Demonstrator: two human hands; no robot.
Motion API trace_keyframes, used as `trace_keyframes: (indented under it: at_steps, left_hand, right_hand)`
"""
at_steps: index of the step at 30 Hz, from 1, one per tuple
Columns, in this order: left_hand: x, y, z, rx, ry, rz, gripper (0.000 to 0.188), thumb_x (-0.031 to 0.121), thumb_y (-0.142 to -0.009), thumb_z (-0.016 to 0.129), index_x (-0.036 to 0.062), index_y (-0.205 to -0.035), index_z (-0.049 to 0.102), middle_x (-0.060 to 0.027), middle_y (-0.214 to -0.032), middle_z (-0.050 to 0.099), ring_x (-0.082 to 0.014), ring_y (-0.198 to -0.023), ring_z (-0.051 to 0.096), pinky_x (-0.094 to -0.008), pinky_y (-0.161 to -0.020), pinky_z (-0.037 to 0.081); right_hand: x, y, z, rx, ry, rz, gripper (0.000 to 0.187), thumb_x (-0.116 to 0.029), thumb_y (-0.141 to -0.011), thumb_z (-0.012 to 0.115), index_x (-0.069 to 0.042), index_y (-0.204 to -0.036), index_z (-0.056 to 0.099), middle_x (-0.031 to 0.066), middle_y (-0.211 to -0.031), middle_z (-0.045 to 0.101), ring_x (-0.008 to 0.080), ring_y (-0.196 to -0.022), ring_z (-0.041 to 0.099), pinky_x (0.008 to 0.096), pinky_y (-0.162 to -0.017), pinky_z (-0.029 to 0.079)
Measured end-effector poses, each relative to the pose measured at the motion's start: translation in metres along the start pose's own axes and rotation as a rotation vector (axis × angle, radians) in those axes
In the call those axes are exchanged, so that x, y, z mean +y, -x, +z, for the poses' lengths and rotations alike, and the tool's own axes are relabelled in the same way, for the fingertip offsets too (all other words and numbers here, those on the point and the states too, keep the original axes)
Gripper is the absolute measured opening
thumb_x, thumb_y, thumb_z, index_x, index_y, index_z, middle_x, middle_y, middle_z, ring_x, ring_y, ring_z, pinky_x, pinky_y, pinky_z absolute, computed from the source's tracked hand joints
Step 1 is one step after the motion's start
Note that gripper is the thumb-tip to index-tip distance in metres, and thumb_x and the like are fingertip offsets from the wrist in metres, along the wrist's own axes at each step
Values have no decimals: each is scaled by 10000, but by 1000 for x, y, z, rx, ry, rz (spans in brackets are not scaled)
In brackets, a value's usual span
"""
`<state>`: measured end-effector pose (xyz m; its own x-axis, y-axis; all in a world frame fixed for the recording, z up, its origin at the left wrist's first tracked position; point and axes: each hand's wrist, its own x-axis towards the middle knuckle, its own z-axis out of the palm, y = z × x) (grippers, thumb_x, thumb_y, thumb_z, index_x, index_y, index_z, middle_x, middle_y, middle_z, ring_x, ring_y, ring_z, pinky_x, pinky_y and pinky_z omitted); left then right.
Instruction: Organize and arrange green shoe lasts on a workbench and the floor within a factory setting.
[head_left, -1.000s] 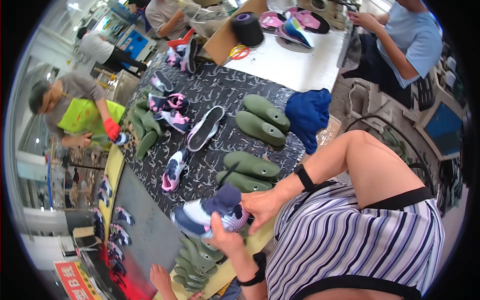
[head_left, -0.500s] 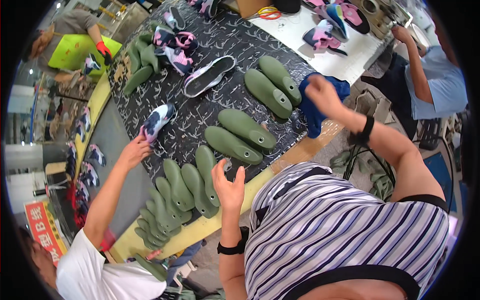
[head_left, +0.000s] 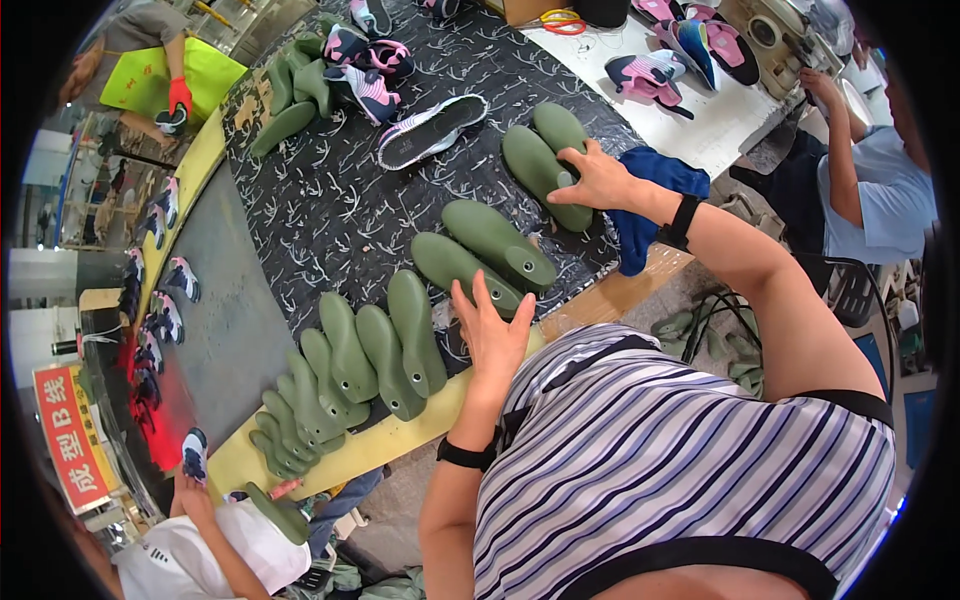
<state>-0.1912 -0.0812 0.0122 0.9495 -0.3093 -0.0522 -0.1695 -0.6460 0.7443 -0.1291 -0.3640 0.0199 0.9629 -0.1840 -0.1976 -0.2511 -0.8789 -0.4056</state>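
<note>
Patterned table — right hand loosely curled over far green last, left hand spread at near last; contact unclear — heel grips seem safest.

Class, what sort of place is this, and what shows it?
Most likely a shoe workshop or factory: many green foot-shaped lasts, several pink-and-navy shoes, and more shoes lined up at left.

Grey floor, white table, red sign left.
</note>
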Motion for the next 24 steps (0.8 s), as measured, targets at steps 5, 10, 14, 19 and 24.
trace_keyframes:
  at_steps: [5, 10, 14, 19, 24]
  left_hand:
    - [5, -5, 6, -69, 83, -21, 744, 392, -811, 680, -2, -1357, 363, -410, -1393, 165, -538, -1296, 242, -499, -1055, 277]
    - [1, -15, 15, -23, 24, -96, 832, 472, -772, 699, -80, -1311, 386, -482, -1362, 49, -599, -1293, 134, -561, -1054, 235]
    - [-24, -21, 3, 100, -78, -64, 601, 398, -766, 726, -57, -1113, 542, -407, -1350, 202, -548, -1217, 335, -481, -995, 356]
    - [-30, -12, -10, 149, -83, -90, 498, 347, -726, 759, -46, -977, 582, -359, -1346, 250, -517, -1170, 400, -465, -974, 375]
    - [-24, -15, -7, 150, -222, -82, 518, 346, -698, 742, -55, -1001, 616, -361, -1319, 271, -512, -1184, 360, -522, -972, 352]
  right_hand:
    - [-8, 3, 14, 62, 12, 39, 618, -463, -685, 677, -101, -1176, 580, 308, -1093, 507, 444, -927, 590, 453, -849, 492]
    - [-50, 27, 37, 54, 23, -34, 596, -461, -708, 677, -74, -1152, 583, 302, -1000, 515, 457, -813, 610, 465, -760, 520]
    - [-67, 39, 42, 22, -13, -30, 605, -468, -711, 677, -26, -1113, 582, 318, -984, 515, 456, -802, 611, 474, -726, 528]
    - [-74, 44, 26, -67, -29, -100, 607, -498, -756, 649, -15, -1117, 582, 334, -1005, 548, 452, -826, 617, 465, -755, 521]
    - [-44, -17, -7, -322, -163, -143, 686, -527, -841, 555, 60, -1195, 537, 293, -1002, 630, 406, -965, 619, 430, -855, 489]
